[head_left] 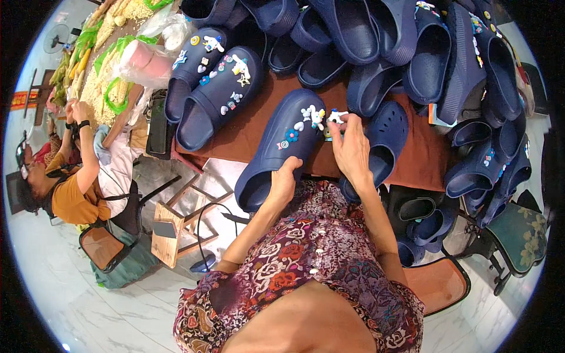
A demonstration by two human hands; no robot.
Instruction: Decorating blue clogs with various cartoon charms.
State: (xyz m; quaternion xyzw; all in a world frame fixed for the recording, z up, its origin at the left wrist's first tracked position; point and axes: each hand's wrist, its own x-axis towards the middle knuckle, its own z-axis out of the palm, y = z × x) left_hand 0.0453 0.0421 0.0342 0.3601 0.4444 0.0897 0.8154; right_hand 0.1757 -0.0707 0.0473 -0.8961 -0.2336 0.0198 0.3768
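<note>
Gripped at its heel end by my left hand (283, 182) is a navy clog (276, 126), its toe pointing away from me. Small charms (292, 135) in white, blue and pink sit on its upper. My right hand (352, 153) pinches a small white figure charm (337, 116) just right of the clog's toe, apart from it. Beneath those fingers is another small light piece, partly hidden. A navy clog (391, 126) with bare holes rests right of my right hand. A finished-looking pair of charm-covered clogs (220, 97) lies to the left.
Many navy clogs (353, 35) are piled along the far side and right of the brown-covered table (412, 159). Corn kernels and bags (150, 62) lie far left, near a person in an orange top (76, 191). Chairs (512, 238) and a wooden stool (168, 235) stand around.
</note>
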